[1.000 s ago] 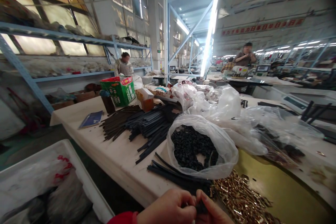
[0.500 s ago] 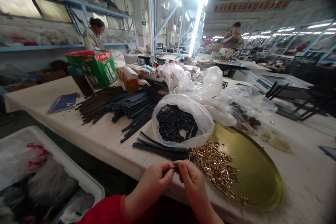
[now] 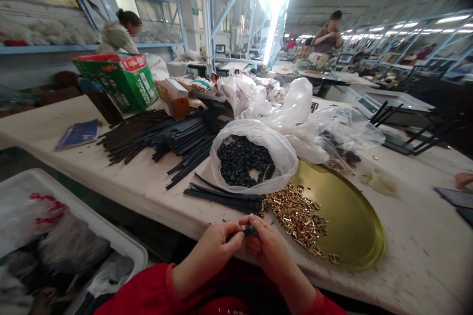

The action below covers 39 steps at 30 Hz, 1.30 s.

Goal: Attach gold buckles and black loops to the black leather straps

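Observation:
Just in front of the table edge, my left hand (image 3: 216, 242) and my right hand (image 3: 266, 245) meet, both closed on a small black strip (image 3: 250, 230). Fingertips pinch it from either side, and most of it is hidden. Close beyond them lies a small bundle of black strips (image 3: 221, 200), with gold metal at its right end. Behind that, an opened white plastic bag (image 3: 288, 177) holds many small black loops (image 3: 240, 157). To the right, gold-coloured buckles (image 3: 295, 214) are heaped on the left side of a round gold tray (image 3: 354, 231).
Larger piles of black strips (image 3: 188, 130) and brown strips (image 3: 127, 133) lie farther back. Behind stand a green box (image 3: 129, 83) and clear plastic bags (image 3: 299, 103). A white bin (image 3: 129, 251) is at lower left. Another person's hand (image 3: 463, 180) shows at the right edge.
The view has shifted, so the table things sit higher. My fingers have moved slightly around the strip, showing more of its dark end. Another person's hand has appeared at the right edge.

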Each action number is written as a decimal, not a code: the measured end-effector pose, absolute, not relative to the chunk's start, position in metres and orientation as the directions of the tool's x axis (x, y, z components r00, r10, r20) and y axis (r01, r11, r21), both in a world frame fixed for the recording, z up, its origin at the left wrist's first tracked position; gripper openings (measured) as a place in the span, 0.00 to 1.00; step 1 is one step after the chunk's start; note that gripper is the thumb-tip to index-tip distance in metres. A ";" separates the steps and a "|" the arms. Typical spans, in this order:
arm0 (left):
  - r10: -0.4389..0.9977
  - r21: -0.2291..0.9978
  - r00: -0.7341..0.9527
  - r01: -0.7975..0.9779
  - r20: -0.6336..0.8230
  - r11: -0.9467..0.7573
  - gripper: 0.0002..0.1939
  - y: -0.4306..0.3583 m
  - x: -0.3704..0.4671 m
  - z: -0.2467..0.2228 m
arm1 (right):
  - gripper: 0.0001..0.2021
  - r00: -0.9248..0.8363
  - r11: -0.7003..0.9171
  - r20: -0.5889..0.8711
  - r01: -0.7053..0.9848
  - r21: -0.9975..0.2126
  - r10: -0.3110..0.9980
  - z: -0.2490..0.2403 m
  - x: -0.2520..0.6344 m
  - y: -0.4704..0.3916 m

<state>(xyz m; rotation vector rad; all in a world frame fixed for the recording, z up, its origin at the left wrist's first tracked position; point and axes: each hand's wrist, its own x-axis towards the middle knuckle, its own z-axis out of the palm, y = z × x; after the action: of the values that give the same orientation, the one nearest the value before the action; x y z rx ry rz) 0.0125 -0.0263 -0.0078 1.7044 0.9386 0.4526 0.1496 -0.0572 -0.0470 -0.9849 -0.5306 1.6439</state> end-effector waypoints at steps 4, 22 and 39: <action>0.803 0.881 0.574 0.450 -0.160 -0.145 0.11 -0.026 0.011 -0.004 | 0.19 0.154 -0.156 -0.213 -0.319 -0.935 0.965 -0.044 0.155 -0.058; 0.781 0.951 0.609 0.303 -0.139 -0.067 0.12 -0.024 0.006 -0.013 | 0.17 0.238 -0.081 -0.106 -0.112 -0.990 0.966 -0.050 0.150 -0.066; 0.848 0.764 0.481 0.626 -0.224 -0.153 0.11 -0.026 -0.006 -0.012 | 0.16 -0.234 -0.419 -0.348 -0.534 -0.735 0.908 -0.054 0.141 -0.079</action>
<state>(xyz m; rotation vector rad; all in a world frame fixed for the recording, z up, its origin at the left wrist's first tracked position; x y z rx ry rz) -0.0057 -0.0264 -0.0121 1.8707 1.2320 0.3255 0.1415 -0.0785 -0.0541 -0.9457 -0.5877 1.8222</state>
